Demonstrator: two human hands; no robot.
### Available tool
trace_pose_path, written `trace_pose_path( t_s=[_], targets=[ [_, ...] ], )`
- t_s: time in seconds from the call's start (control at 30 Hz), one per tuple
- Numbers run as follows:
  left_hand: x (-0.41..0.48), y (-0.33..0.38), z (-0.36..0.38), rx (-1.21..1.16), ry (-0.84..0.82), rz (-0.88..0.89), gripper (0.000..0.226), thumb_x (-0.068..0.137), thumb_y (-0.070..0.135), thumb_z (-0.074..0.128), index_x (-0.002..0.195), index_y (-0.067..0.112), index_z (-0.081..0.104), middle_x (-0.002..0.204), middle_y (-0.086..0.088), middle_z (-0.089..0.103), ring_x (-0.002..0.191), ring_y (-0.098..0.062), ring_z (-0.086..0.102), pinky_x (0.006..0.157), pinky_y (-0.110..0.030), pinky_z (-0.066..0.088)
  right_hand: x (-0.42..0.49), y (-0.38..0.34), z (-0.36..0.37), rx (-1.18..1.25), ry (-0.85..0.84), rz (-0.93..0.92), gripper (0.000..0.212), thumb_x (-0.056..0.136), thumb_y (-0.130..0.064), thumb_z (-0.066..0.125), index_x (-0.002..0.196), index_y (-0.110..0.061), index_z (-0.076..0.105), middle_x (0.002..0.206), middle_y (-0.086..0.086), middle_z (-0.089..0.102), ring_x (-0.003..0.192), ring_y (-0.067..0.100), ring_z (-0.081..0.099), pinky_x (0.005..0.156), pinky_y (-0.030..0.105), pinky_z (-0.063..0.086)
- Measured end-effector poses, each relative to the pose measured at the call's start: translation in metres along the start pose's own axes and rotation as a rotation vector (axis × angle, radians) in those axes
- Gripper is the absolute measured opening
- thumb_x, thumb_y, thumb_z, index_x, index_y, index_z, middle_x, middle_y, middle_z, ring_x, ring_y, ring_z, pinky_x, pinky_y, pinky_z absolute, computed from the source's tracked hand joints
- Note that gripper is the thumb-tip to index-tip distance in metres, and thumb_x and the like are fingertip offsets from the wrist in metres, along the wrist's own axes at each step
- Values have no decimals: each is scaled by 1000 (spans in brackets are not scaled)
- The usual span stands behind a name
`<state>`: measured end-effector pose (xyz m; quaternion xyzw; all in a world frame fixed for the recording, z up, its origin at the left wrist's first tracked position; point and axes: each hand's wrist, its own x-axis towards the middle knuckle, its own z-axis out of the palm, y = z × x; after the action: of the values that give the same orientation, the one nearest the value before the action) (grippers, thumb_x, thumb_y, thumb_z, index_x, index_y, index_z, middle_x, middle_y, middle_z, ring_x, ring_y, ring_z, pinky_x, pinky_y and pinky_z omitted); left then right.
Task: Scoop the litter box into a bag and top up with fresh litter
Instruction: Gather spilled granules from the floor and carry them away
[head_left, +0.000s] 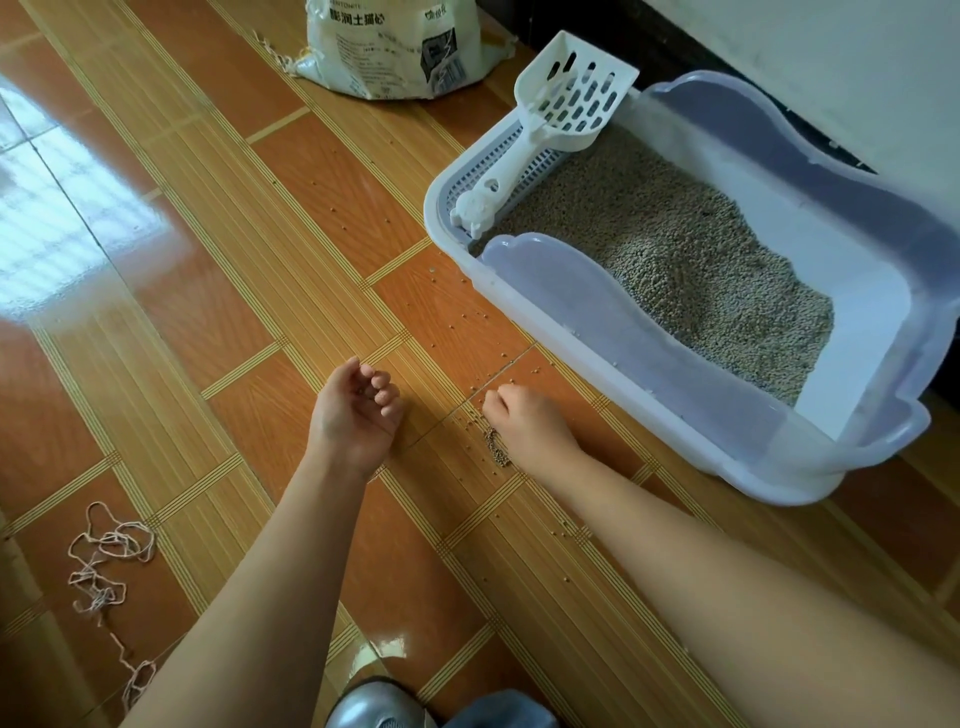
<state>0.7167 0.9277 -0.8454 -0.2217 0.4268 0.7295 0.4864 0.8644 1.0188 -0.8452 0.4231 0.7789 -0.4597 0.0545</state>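
Head view: we see our left hand (358, 410) hovering palm up over the tiled floor (208, 260), fingers loosely curled, with nothing visible in the palm. Our right hand (524, 421) is at its 3 o'clock, knuckles up, fingers bent down to the floor beside a small heap of spilled litter granules (496, 449). Its fingertips are hidden, so we cannot tell whether it pinches any. The litter box (872, 322) sits at 2 o'clock, with the white scoop (524, 150) resting on its grid ledge. The litter bag (395, 47) at 12 o'clock is cut off by the frame's top edge.
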Motion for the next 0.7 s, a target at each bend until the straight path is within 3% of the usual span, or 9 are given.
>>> trace_pose_path(
  t_s=[0.13,0.27,0.47,0.7],
  targets=[
    [1,4,13,-47,-41,34,42,96,21,41,56,14,50,52,2,48,42,-10,44,41,-16,38,4,-19,-22,870,-192,208,36,96,-12,36,60,-14,34,49,-6,32,41,7,25,35,16,20],
    [0,9,25,-97,-52,71,47,95,19,43,50,12,54,53,1,51,44,-10,50,45,-16,43,5,-31,-38,1298,-419,208,37,97,-15,34,60,-17,34,47,-8,29,37,4,23,31,14,16],
    [-1,13,28,-141,-71,108,45,95,19,43,52,12,56,57,0,54,48,-11,54,48,-17,47,10,-42,-49,1491,-433,113,31,92,-13,34,61,-15,39,51,-5,32,39,4,26,32,14,17],
    [-6,18,26,-141,-51,126,35,94,15,42,61,10,53,61,-3,58,51,-12,56,51,-17,50,12,-50,-44,1415,-463,94,30,95,-16,37,66,-13,45,56,-2,45,44,6,37,35,15,27]
  ],
)
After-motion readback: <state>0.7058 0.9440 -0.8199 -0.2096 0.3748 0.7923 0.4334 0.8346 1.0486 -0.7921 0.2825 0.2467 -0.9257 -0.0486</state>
